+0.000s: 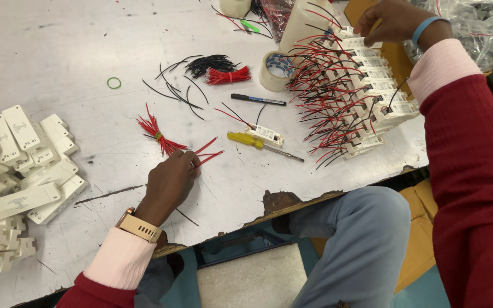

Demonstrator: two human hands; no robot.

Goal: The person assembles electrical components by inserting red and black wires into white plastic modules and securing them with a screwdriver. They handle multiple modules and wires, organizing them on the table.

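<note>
Hidden: my left hand (169, 183) is covering its own fingertips, so I cannot tell its grip.
Red wires (205, 153): lying just beyond those fingers on the surface (75, 51).
Right hand (388, 21): pinching the farthest white module (354, 37).

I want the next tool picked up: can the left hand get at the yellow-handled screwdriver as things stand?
Probably yes: the left hand rests on loose red wires, and the yellow-handled screwdriver lies just beyond on the open table, nothing between.
</note>
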